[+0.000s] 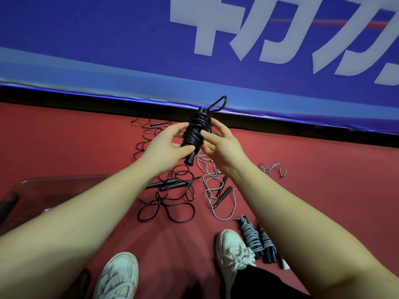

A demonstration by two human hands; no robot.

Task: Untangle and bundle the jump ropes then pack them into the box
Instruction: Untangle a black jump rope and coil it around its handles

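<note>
I hold a black jump rope bundle (pixel 195 131) upright above the red floor; its cord is wound round the handles and a loop sticks out at the top. My left hand (pixel 167 145) grips the lower part of it, thumb near the handle end. My right hand (pixel 218 143) pinches the coils from the right side. Below, a loose black rope (pixel 170 203) and a loose grey rope (pixel 216 190) lie tangled on the floor. Two wound bundles (pixel 257 238), one grey and one darker, lie by my right shoe. A clear plastic box (pixel 54 190) stands at the left.
Another loose black rope (pixel 146 134) lies behind my left hand, and a short grey cord (pixel 273 169) lies at the right. A blue banner wall (pixel 194 61) borders the red floor. My white shoes (pixel 232 249) are at the bottom.
</note>
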